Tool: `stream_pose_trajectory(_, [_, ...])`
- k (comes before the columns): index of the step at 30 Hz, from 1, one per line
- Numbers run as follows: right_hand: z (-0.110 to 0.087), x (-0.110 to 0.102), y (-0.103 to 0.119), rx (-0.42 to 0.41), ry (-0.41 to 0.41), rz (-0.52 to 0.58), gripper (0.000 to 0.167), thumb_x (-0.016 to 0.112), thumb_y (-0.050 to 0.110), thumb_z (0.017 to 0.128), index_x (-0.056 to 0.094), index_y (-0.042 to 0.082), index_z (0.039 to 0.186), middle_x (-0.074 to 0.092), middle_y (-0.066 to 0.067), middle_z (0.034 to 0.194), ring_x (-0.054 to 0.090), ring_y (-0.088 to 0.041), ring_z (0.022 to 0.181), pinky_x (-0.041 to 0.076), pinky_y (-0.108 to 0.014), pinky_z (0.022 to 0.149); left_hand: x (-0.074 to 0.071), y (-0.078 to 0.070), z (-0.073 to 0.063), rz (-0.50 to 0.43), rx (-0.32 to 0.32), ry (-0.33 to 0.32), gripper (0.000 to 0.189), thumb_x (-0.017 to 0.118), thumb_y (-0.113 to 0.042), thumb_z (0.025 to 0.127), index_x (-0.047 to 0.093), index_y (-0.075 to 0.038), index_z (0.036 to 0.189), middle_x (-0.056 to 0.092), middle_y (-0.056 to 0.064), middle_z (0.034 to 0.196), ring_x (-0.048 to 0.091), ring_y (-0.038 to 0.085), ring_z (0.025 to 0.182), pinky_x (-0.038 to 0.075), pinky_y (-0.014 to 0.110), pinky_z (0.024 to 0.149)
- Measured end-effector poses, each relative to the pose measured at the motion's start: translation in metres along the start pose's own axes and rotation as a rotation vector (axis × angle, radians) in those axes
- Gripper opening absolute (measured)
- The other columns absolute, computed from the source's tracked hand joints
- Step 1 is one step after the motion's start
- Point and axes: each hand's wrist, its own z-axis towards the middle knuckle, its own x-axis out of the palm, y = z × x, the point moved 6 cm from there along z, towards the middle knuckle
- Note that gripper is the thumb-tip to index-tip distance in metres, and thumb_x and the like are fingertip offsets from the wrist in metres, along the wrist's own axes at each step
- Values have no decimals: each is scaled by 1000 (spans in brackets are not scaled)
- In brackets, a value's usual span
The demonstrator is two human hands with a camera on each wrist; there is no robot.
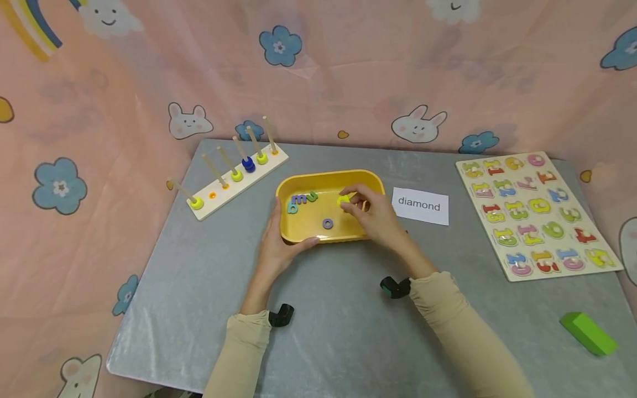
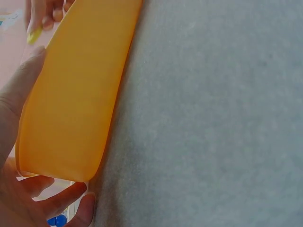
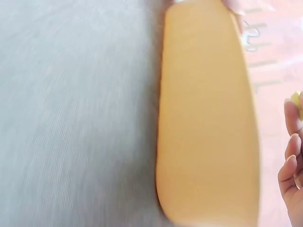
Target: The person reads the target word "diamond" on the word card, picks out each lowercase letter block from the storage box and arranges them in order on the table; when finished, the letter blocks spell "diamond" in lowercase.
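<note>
A yellow plastic tray [image 1: 308, 180] stands at the middle of the table. My left hand [image 1: 275, 249] grips its left end, thumb along the near rim and fingers round the side; the left wrist view shows the tray's outer wall [image 2: 78, 104] between them. Above the tray's right half, my right hand [image 1: 372, 215] pinches a small yellow piece [image 1: 343, 200] between thumb and fingertips; its exact shape is partly hidden. Inside lie a teal letter b [image 1: 292, 208], a purple m [image 1: 299, 199], a green curved letter [image 1: 312, 196] and a purple o [image 1: 327, 224].
Right of the tray lies a white card [image 1: 420, 207] reading "diamond". A wooden peg board [image 1: 234, 188] with yellow and blue beads stands back left. At the right are a number puzzle board [image 1: 534, 221] and a green block [image 1: 589, 333]. Patterned pink cloth [image 1: 323, 99] hangs behind the table.
</note>
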Motion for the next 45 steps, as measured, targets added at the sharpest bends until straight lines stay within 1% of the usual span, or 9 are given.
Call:
stream_pose_trajectory(6, [-20, -35, -7, 17, -93, -46, 31, 80, 5, 94, 73, 3, 124, 72, -14, 93, 55, -20, 82, 41, -20, 73, 0, 0, -1, 0, -4, -4, 136, 97, -42, 77, 4, -21, 173, 19, 4, 179, 24, 28, 164, 23, 53, 132])
stream_pose_trajectory(11, [-36, -53, -16, 20, -107, -108, 30, 81, 8, 94, 74, 2, 123, 73, -14, 96, 55, -19, 86, 39, -20, 76, 0, 0, -1, 5, -11, -6, 135, 97, -43, 77, 4, -21, 173, 20, 4, 179, 24, 29, 163, 23, 54, 132])
stream_pose_trajectory(16, [-49, -69, -27, -28, -115, -175, 28, 85, 9, 90, 77, 1, 115, 73, -14, 102, 55, -22, 91, 40, -21, 77, 0, -1, -1, -2, -9, -7, 135, 97, -42, 77, 4, -21, 173, 20, 4, 178, 24, 29, 164, 23, 54, 132])
stream_pose_trajectory(18, [-53, -75, -33, -29, -113, -183, 28, 85, 7, 89, 77, 1, 116, 73, -14, 103, 55, -21, 90, 41, -20, 76, -1, -1, -1, -7, -11, -7, 135, 97, -42, 77, 3, -21, 173, 20, 4, 179, 23, 29, 164, 22, 54, 132])
stream_pose_trajectory(25, [-68, -95, -63, 80, -75, -162, 31, 80, 5, 94, 73, 2, 125, 72, -16, 98, 53, -5, 87, 41, -12, 75, 0, -1, -2, -9, -18, -2, 136, 96, -43, 77, 2, -23, 173, 18, 3, 179, 23, 29, 164, 22, 54, 132])
stream_pose_trajectory(30, [-78, -102, -82, 106, -62, -181, 27, 82, 1, 90, 74, 0, 116, 75, -18, 95, 54, -1, 79, 42, -11, 68, 0, 0, -1, -5, -18, -1, 136, 96, -45, 77, 2, -24, 173, 17, 2, 179, 22, 28, 164, 22, 54, 132])
stream_pose_trajectory(35, [-84, -103, -99, 140, -37, -211, 26, 86, 1, 87, 75, 0, 111, 77, -16, 91, 59, 1, 75, 46, -11, 67, 0, 1, -1, -6, -15, -6, 135, 96, -44, 77, 3, -23, 173, 17, 2, 179, 22, 28, 164, 22, 53, 132])
stream_pose_trajectory(39, [-87, -99, -106, 169, -2, -243, 25, 87, 3, 87, 76, 1, 110, 78, -13, 90, 60, -4, 72, 47, -16, 64, 0, 1, -1, -2, -9, -4, 135, 96, -45, 77, 3, -22, 173, 17, 2, 179, 22, 28, 164, 22, 53, 132])
stream_pose_trajectory(45, [-88, -95, -111, 191, 20, -289, 25, 87, 5, 87, 79, 2, 110, 77, -14, 97, 57, -13, 79, 43, -18, 66, 0, 1, 0, -5, -8, -7, 135, 96, -44, 77, 4, -21, 173, 17, 1, 179, 22, 27, 164, 21, 53, 132])
